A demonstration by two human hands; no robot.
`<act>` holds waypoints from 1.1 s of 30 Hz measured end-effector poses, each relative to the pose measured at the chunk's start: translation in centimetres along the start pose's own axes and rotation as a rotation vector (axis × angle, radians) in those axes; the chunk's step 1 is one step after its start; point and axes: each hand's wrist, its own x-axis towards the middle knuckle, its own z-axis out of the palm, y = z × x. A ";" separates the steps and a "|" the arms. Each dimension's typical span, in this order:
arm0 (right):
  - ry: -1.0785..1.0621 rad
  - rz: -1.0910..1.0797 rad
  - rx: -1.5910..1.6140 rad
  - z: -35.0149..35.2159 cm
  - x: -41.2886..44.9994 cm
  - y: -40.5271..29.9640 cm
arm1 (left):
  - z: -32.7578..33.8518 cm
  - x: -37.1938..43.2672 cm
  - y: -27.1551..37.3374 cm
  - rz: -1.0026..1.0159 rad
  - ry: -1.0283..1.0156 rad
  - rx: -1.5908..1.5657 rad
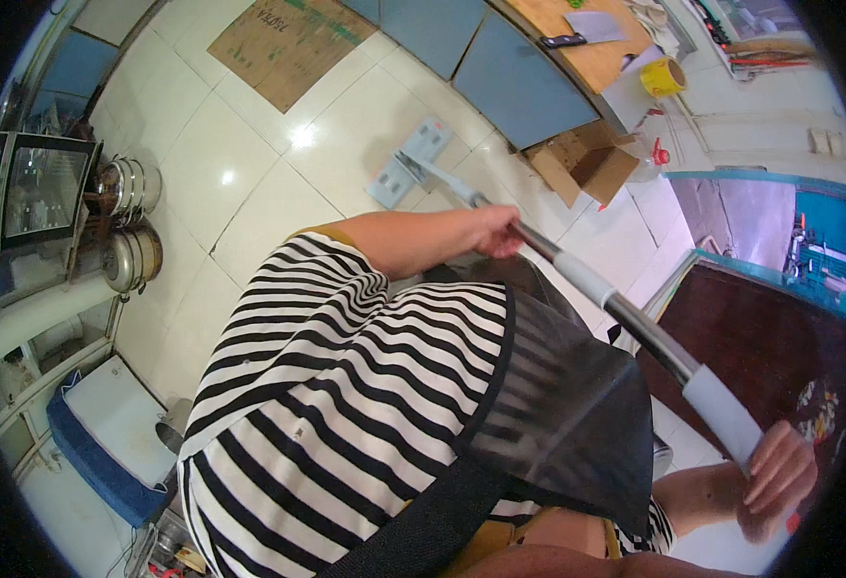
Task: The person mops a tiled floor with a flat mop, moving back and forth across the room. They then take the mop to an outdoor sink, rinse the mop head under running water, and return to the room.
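A flat mop with a light grey head (390, 189) stands on the cream floor tiles, upper middle of the view, slightly blurred. Its metal pole (650, 334) runs diagonally down to the lower right, with pale plastic sleeves. My left hand (498, 231) is closed around the lower part of the pole, near the mop head. At the pole's upper end, my right hand (780, 469) grips the pale handle sleeve. A striped shirt and a dark, sheer piece of fabric on my body hide part of the floor.
Flattened cardboard (285, 50) lies on the floor, near blue cabinets (517, 79). An open cardboard box (585, 170) and plastic bottle (650, 162) stand right of them. Steel pots (134, 256) are at left. A dark-topped table (733, 347) is at right. A cleaver (596, 27) lies on the counter.
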 end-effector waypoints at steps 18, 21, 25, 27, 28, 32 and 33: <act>-0.203 -0.320 0.389 -8.7 -0.3 12.6 | -1.1 1.8 8.4 0.544 0.216 -0.413; -0.196 -0.264 0.354 -5.9 4.8 16.2 | -5.8 1.7 13.6 0.690 0.145 -0.408; -0.156 -0.241 0.289 -4.1 10.5 22.3 | -3.4 0.8 18.8 0.799 0.121 -0.471; -0.137 -0.209 0.302 -4.2 11.8 23.7 | -5.0 2.3 21.0 0.785 0.121 -0.443; -0.087 -0.202 0.310 -4.5 11.7 24.1 | -4.9 3.1 21.7 0.773 0.164 -0.380; 0.058 -0.144 0.285 -5.8 8.9 23.3 | -5.7 5.7 21.0 0.696 0.150 -0.419; 0.099 -0.142 0.284 -6.5 7.7 22.7 | -5.8 6.4 20.3 0.699 0.128 -0.475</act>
